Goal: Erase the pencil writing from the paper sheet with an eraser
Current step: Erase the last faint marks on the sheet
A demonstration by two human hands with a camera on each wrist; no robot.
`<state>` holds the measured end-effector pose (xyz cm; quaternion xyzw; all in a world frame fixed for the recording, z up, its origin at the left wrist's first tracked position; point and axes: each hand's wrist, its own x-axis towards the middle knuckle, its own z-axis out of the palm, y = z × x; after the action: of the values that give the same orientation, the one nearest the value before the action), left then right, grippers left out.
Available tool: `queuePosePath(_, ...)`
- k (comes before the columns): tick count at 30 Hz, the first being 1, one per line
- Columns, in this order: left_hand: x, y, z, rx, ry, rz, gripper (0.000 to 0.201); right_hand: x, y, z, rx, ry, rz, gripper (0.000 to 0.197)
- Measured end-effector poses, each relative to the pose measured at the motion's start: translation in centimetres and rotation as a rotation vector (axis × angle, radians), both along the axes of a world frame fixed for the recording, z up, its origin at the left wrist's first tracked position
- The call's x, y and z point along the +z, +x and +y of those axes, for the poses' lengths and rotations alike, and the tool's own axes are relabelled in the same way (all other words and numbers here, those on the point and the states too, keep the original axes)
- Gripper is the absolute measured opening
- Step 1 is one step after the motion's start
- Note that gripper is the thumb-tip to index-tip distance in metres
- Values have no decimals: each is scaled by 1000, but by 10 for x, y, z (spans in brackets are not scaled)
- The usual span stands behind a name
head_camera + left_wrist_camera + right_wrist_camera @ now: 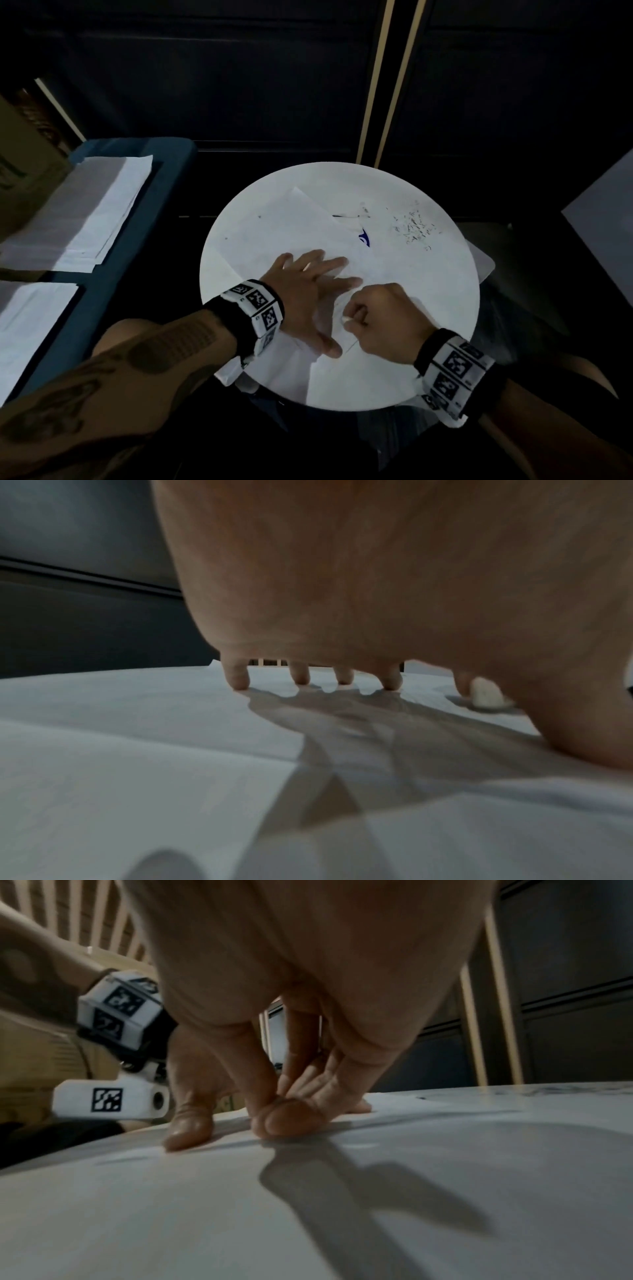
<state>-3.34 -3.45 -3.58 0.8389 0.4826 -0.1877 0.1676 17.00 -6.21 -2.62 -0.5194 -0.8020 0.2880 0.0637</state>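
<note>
**Left hand pins sheet, right hand pinches eraser**

While the head view hides most of the small white eraser (348,320) inside the curled right hand (387,320), the left wrist view shows it (486,695) end-on, touching the white paper sheet (137,723). Right wrist view: no eraser visible, only fingertips (287,1121) bunched down on the sheet. Left hand (308,294) lies flat, fingers spread and straight, pressing the sheet (284,233) on the round white table (445,308). Dark eraser crumbs (414,226) lie on the far right of the table. White paper stacks (85,212) lie on the blue bench to the left.
</note>
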Motion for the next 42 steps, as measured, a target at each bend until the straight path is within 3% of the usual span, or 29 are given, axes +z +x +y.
queuePosePath(2, -1, 2, 0, 7, 15, -10, 124, 3, -3, 1, 33, -2, -65, 3)
queuePosePath(6, 4, 7, 3, -25, 44, -12, 121, 11, 8, 24, -130, 14, -105, 9)
queuePosePath(11, 1, 6, 2, -5, 66, -11, 119, 13, -13, -3, 64, -44, -153, 14)
queuePosePath(15, 4, 8, 3, -22, 62, -4, 121, 4, 6, 24, -152, 4, -153, 18)
queuePosePath(20, 2, 6, 2, -15, 73, -5, 119, 16, -25, -10, 87, -98, -141, 21)
queuePosePath(24, 4, 7, 3, -27, 58, -15, 121, 9, 3, 24, -135, -8, -181, 20)
queuePosePath(29, 2, 5, 1, -15, 73, -21, 121, 15, -22, -10, 83, -141, -125, 20)
queuePosePath(33, 4, 8, 2, -35, 75, -7, 121, 8, 4, 23, -164, -10, -172, 21)
queuePosePath(38, 1, 6, 2, -25, 101, -22, 120, 20, -27, -8, 63, -119, -165, 14)
queuePosePath(42, 4, 9, 3, -37, 90, -1, 123, 12, 3, 29, -223, -8, -187, 16)
